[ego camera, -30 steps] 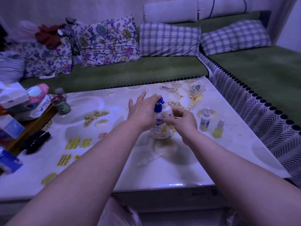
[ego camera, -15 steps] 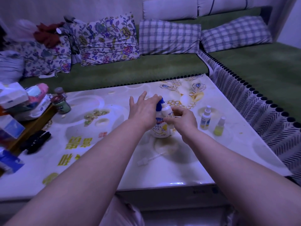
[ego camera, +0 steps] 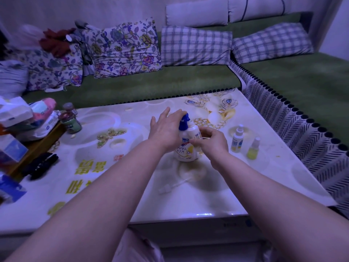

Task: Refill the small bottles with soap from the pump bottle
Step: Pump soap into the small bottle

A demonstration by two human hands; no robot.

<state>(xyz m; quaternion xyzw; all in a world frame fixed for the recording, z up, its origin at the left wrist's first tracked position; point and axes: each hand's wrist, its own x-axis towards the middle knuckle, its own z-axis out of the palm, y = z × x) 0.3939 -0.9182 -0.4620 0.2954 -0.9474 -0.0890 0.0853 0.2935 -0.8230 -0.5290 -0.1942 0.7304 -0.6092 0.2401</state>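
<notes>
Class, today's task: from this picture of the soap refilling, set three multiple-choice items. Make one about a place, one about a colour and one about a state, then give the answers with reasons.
1. Where does the yellow spray bottle stand?
A. On the table, right of the pump bottle
B. On the green sofa
C. On the floor

2. What colour is the pump head?
A. Red
B. Blue
C. Black

3. What is the right hand doing?
A. Lying flat on the table
B. Hanging empty
C. Holding a small white bottle at the pump's spout

Answers:
1 A: it stands upright on the tabletop, beyond the right hand.
2 B: the head is plainly blue above the pale body.
3 C: the fingers curl round the bottle, whose neck is at the spout.
</notes>
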